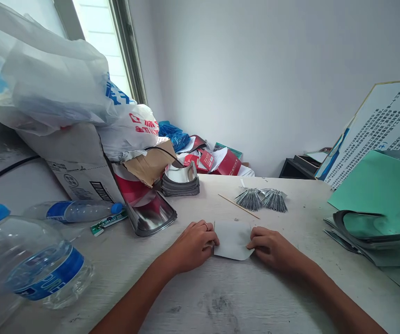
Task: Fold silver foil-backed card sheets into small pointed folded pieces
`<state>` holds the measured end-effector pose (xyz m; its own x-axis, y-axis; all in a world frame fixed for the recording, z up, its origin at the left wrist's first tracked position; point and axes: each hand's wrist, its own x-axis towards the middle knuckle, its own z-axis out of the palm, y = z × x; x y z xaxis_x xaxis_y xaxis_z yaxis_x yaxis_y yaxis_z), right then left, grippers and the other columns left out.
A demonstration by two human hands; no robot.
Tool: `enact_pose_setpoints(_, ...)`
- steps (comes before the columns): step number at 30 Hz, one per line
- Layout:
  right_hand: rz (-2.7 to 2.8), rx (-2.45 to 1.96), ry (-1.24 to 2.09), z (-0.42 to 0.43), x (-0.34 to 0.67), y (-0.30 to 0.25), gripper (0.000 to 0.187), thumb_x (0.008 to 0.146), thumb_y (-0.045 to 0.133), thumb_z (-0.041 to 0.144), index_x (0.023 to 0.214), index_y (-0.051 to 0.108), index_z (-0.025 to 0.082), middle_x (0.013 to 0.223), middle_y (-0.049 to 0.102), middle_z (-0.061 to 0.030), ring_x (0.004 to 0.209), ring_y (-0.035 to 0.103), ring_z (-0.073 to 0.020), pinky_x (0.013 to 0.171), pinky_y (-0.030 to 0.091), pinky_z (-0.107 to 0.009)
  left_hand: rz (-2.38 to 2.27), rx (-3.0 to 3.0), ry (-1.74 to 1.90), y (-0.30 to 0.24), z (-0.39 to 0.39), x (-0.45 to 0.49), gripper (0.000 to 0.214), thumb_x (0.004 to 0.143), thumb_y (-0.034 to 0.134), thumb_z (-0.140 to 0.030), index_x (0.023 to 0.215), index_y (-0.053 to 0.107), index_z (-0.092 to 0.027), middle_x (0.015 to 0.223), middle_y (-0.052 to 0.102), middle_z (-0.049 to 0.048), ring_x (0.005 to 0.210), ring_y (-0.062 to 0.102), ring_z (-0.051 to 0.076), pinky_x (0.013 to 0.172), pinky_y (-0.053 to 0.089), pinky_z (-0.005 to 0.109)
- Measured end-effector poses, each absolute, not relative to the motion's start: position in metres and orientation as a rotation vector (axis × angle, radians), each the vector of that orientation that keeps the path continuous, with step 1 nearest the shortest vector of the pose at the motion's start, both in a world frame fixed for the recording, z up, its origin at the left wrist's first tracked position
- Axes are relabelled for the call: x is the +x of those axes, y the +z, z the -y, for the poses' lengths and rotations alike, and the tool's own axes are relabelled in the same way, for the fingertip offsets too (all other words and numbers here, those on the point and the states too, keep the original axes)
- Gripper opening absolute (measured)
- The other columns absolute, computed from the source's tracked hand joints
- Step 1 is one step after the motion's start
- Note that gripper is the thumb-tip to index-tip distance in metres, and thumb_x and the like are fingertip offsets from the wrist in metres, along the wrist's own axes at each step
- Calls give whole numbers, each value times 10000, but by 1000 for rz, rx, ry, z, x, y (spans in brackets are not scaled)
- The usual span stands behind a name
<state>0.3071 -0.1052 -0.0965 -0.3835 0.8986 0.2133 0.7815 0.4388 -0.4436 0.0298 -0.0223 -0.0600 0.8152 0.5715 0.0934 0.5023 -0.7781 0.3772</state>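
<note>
A pale grey sheet piece (pixel 233 240) with rounded near corners lies between my hands, low over the white table. My left hand (pixel 197 245) pinches its left edge. On the opposite edge, the fingers of my right hand (pixel 271 247) are closed the same way. A thin wooden stick (pixel 239 206) rests just beyond the sheet. Behind it two fanned bunches of thin grey strips (pixel 248 199) sit side by side. A stack of curved, shiny pieces (pixel 180 180) stands farther back to the left, and a curved silvery piece (pixel 153 215) lies nearer.
Plastic bottles (pixel 50 260) and a small green packet (pixel 107 222) occupy the left side. Stuffed white bags (pixel 57 83) sit on a cardboard box (pixel 78 167). At right, bent grey sheets (pixel 370 236) lie against a green board (pixel 388 190); a printed panel (pixel 377 125) leans behind.
</note>
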Motion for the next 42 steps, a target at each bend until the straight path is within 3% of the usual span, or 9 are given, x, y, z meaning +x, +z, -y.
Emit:
enact_pose_setpoints(6,2123,-1366,529,100,303,-95,224,837,546,59,897,696,214,958,658,-12,891,614,-156,794,454,-254,-841,2544,398,-66,21,36,256,770,602,-99,978,666,-233,1033,639,-2,1016,547,195,925,398,324)
enact_pose_setpoints(10,2101,-1335,586,97,303,-92,197,860,549,84,887,697,212,930,675,-7,866,616,-156,787,448,-255,-894,2456,492,-77,18,45,101,831,598,-149,878,656,-217,931,658,-4,950,561,189,864,404,318)
enact_pose_setpoints(15,2059,-1406,581,97,301,-92,155,859,560,110,874,681,205,870,666,-4,798,596,-155,734,431,-259,-934,2455,525,-84,16,53,84,832,606,-124,811,630,-202,838,658,-14,874,556,179,808,398,309)
enact_pose_setpoints(20,2046,-1525,513,96,300,-97,64,834,606,141,826,638,196,821,635,0,742,564,-153,673,397,-259,-916,2502,489,-85,16,53,80,837,639,-145,782,628,-203,805,647,-27,831,552,164,778,400,299)
enact_pose_setpoints(27,2208,-1476,403,99,301,-96,117,845,570,90,848,595,204,894,635,-4,810,576,-156,714,404,-256,-854,2626,410,-83,15,51,94,833,676,-110,824,652,-201,896,667,-7,895,567,183,810,390,320)
enact_pose_setpoints(34,2476,-1437,109,100,300,-94,174,824,540,33,835,596,198,950,625,-24,853,559,-161,691,366,-261,-777,2974,173,-71,19,50,136,856,607,-77,881,646,-205,929,659,12,876,575,179,739,395,304)
enact_pose_setpoints(42,2627,-1442,-125,100,297,-91,154,825,547,62,745,575,190,857,603,-20,771,501,-154,606,276,-279,-660,3179,73,-64,26,52,180,863,539,-37,777,577,-190,857,640,30,827,572,191,664,345,328)
